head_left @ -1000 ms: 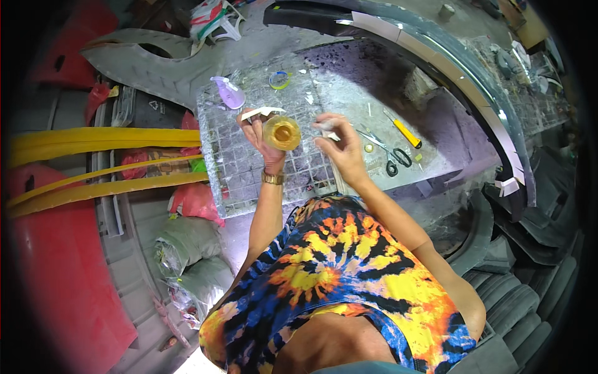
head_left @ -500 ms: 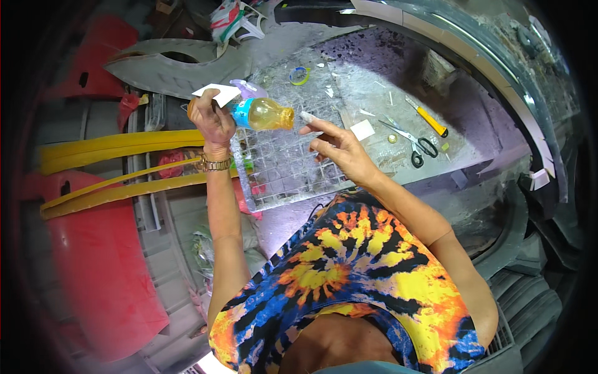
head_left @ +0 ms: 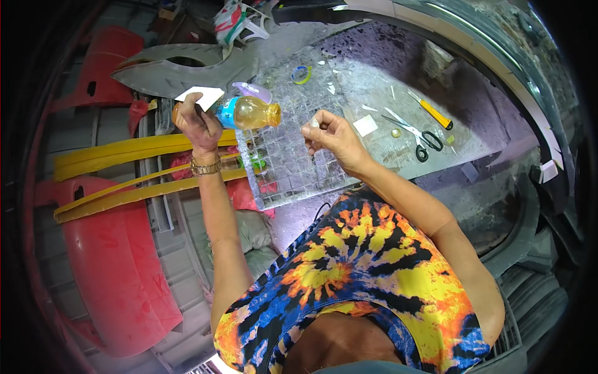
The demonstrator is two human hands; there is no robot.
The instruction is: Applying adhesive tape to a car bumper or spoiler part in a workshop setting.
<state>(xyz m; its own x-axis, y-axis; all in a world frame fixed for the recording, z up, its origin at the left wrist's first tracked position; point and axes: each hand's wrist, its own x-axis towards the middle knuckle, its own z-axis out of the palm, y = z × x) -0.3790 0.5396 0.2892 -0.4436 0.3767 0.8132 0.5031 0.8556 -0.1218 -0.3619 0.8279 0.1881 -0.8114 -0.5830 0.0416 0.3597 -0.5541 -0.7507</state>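
Note:
My left hand (head_left: 198, 124) is wrapped around a clear plastic bottle (head_left: 253, 113) with a blue label and a yellowish, stained inside. The bottle lies sideways in the air, its amber-crusted neck toward my right hand. A white card (head_left: 202, 96) is also held by my left fingers. My right hand (head_left: 333, 138) is closed in a pinch, a little apart from the bottle's mouth. A white patch (head_left: 314, 123) shows at its index fingertip; whether it is a held piece or a coating I cannot tell. Below both hands is a grimy wire grid (head_left: 293, 165) on the worktable.
Right of the grid lie a white square (head_left: 365, 125), black-handled scissors (head_left: 418, 138), a yellow utility knife (head_left: 436, 113) and white scraps. A tape ring (head_left: 301, 75) and a lilac item (head_left: 254, 92) lie farther back. Red panels (head_left: 118, 262) and yellow strips (head_left: 137, 153) are at left.
The bottle and card have moved left with my left hand. My right index finger, stretched out before with white at its tip, has curled into a pinch, slightly farther from the bottle.

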